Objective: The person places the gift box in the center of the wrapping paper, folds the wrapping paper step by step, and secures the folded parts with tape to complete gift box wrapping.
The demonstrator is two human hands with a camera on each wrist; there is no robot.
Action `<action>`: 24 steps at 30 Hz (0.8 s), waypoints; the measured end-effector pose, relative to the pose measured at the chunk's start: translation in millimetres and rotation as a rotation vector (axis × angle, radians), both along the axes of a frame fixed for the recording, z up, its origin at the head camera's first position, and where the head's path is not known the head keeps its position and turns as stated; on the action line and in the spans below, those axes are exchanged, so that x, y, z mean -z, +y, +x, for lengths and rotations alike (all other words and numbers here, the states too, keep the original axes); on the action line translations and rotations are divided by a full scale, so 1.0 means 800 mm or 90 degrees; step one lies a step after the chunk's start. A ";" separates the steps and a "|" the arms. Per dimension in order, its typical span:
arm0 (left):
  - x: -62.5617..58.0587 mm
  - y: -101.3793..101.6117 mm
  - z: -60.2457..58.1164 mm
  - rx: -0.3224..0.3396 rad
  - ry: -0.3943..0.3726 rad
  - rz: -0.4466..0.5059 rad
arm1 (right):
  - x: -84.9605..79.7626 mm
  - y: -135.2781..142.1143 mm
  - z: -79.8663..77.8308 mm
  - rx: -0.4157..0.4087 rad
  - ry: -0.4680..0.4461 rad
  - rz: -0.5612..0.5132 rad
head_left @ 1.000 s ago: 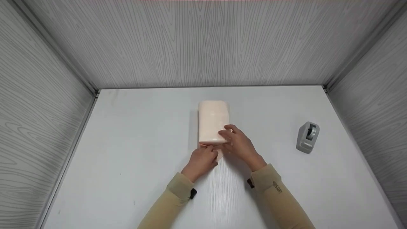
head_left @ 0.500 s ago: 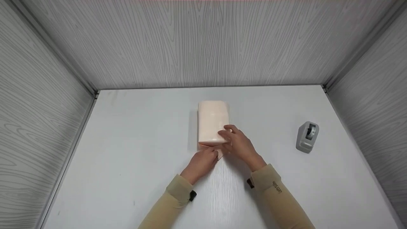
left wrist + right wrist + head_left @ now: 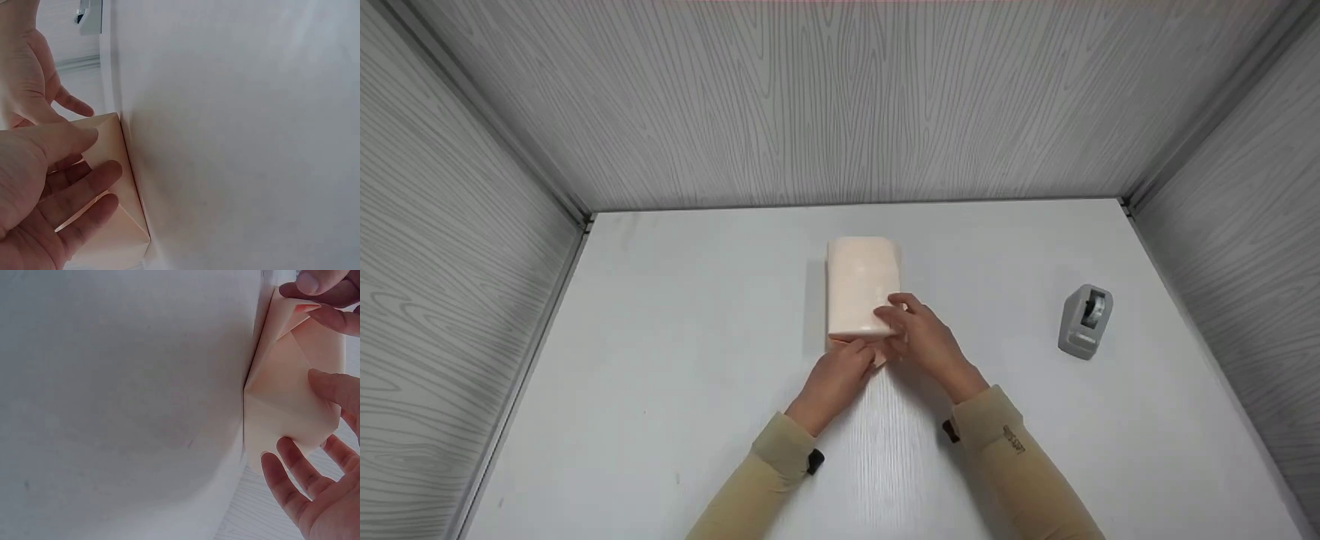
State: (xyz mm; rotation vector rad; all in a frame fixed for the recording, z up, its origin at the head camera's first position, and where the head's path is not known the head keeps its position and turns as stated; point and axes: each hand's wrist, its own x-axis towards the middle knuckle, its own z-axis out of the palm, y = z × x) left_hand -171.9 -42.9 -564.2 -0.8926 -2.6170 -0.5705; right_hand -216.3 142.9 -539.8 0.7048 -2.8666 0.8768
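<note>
A box-shaped package [image 3: 864,285] wrapped in pale peach paper lies lengthwise near the middle of the table. My left hand [image 3: 832,379] is at its near end and pinches the folded paper flap [image 3: 293,318] there. Around the near right corner my right hand [image 3: 931,345] holds the package, its thumb on the folded end and its fingers along the side. In the right wrist view, slanted creases show on the end, and the flap stands slightly raised with a small gap under it. What lies inside the wrapping is hidden.
A grey tape dispenser [image 3: 1085,321] stands on the right part of the white table [image 3: 697,322]. Grey wood-grain panels [image 3: 840,105] rise at the back and along both sides.
The pointed flap at the package's near end has been folded up toward the end, so less of it sticks out. My left hand has shifted slightly with it; the right hand stays put.
</note>
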 end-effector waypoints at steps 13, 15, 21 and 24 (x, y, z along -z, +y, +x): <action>-0.009 0.005 -0.015 -0.082 0.169 -0.084 | 0.000 -0.002 0.000 0.014 -0.011 0.016; -0.012 0.005 -0.016 -0.083 0.152 -0.090 | 0.000 -0.002 0.000 0.015 -0.011 0.015; -0.019 0.006 -0.019 -0.091 0.123 -0.107 | 0.002 -0.002 0.000 0.007 -0.001 0.011; -0.019 0.007 -0.021 -0.098 0.129 -0.113 | 0.002 0.000 0.001 -0.001 0.009 0.010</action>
